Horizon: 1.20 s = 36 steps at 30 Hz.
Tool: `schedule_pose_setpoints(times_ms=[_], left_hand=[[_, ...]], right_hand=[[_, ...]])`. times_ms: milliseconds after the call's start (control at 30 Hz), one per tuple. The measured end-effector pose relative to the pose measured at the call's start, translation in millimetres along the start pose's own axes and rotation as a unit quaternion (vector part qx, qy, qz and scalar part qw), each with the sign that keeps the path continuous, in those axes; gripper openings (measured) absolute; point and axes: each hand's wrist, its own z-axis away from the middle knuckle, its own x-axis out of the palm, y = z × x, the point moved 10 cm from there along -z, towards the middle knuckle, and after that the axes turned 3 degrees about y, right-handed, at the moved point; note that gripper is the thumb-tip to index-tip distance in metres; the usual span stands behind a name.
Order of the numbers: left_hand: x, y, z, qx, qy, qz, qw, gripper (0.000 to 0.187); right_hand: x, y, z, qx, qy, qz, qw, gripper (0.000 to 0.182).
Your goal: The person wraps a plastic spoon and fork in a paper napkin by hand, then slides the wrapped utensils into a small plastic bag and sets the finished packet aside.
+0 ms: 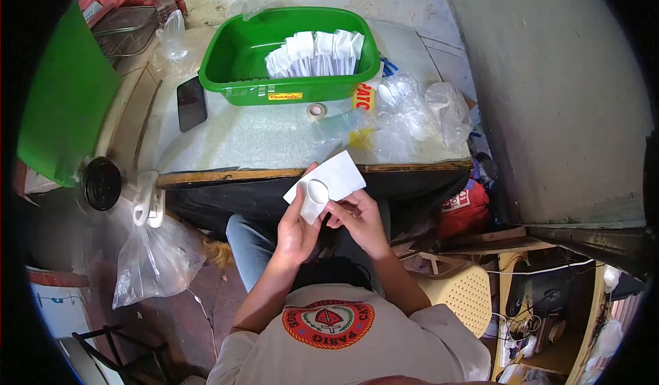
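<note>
In front of my lap, past the table's front edge, a white paper napkin (342, 173) lies tilted across my hands. A white spoon (318, 191) rests on it with its rounded bowl showing; its handle is hidden by the paper and fingers. My left hand (296, 232) is closed around the left side of the napkin and spoon. My right hand (362, 222) pinches the napkin's lower right edge beside the spoon's bowl. On the table, a green basin (240, 95) holds a row of white paper-wrapped bundles (317, 53).
On the table (233, 141) are a black phone (191, 103), a tape roll (316, 111), a clear plastic wrapper (340, 124) and a plastic bag with white spoons (399, 91). A clear bag (156, 261) hangs at left. A wall (556, 97) bounds the right.
</note>
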Motion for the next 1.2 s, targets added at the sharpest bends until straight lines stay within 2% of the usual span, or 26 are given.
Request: schedule_pose_setpoints(times_ms=[133, 367, 433, 467, 500, 533, 567, 667, 700, 733, 833, 867, 933, 967, 1100, 1167, 1200], left_hand=[[-14, 0, -1, 0.03, 0.031, -0.08, 0.996, 0.052], [-6, 21, 4, 0.03, -0.008, -0.122, 0.992, 0.054], [17, 42, 17, 0.094, -0.09, -0.356, 0.925, 0.07], [17, 55, 19, 0.092, -0.09, -0.357, 0.925, 0.07], [32, 61, 24, 0.112, -0.167, -0.505, 0.84, 0.075], [46, 59, 30, 0.128, -0.238, -0.635, 0.724, 0.08], [54, 64, 30, 0.131, -0.241, -0.636, 0.722, 0.066], [51, 59, 24, 0.102, -0.287, -0.656, 0.69, 0.063], [59, 63, 25, 0.152, -0.296, -0.655, 0.678, 0.055], [60, 64, 26, 0.152, -0.298, -0.655, 0.678, 0.055], [66, 74, 30, 0.113, -0.275, -0.594, 0.747, 0.06], [65, 75, 27, 0.112, -0.276, -0.594, 0.748, 0.06], [74, 75, 32, 0.109, -0.353, -0.536, 0.76, 0.06], [74, 75, 30, 0.103, -0.328, -0.528, 0.776, 0.059], [68, 69, 28, 0.126, -0.312, -0.581, 0.741, 0.057], [67, 71, 28, 0.156, -0.3, -0.605, 0.72, 0.046], [67, 71, 28, 0.156, -0.3, -0.606, 0.72, 0.046]], right_hand=[[-1, -2, 5, -0.033, 0.037, 0.086, 0.995, 0.024], [-4, -8, 1, -0.004, 0.006, 0.011, 1.0, 0.025], [-4, -15, 3, 0.006, -0.024, 0.016, 1.0, 0.023], [-8, -18, 3, 0.007, -0.022, 0.016, 1.0, 0.023], [-7, -18, 3, 0.023, -0.046, 0.032, 0.998, 0.023], [-3, -18, 3, 0.039, -0.071, 0.048, 0.996, 0.024], [-1, -24, 5, 0.038, -0.078, 0.038, 0.996, 0.024], [2, -30, 7, 0.039, -0.118, 0.072, 0.99, 0.023], [2, -33, 7, 0.038, -0.117, 0.071, 0.99, 0.023], [1, -35, 7, 0.038, -0.117, 0.073, 0.99, 0.023], [-2, -37, 7, 0.048, -0.129, 0.074, 0.988, 0.022], [-1, -36, 8, 0.059, -0.146, 0.074, 0.985, 0.021], [-1, -38, 9, 0.063, -0.163, 0.067, 0.982, 0.022], [2, -39, 10, 0.067, -0.181, 0.061, 0.979, 0.022], [3, -44, 10, 0.075, -0.201, 0.066, 0.974, 0.02], [4, -49, 9, 0.083, -0.19, 0.063, 0.976, 0.018], [4, -50, 8, 0.082, -0.19, 0.063, 0.976, 0.018]])
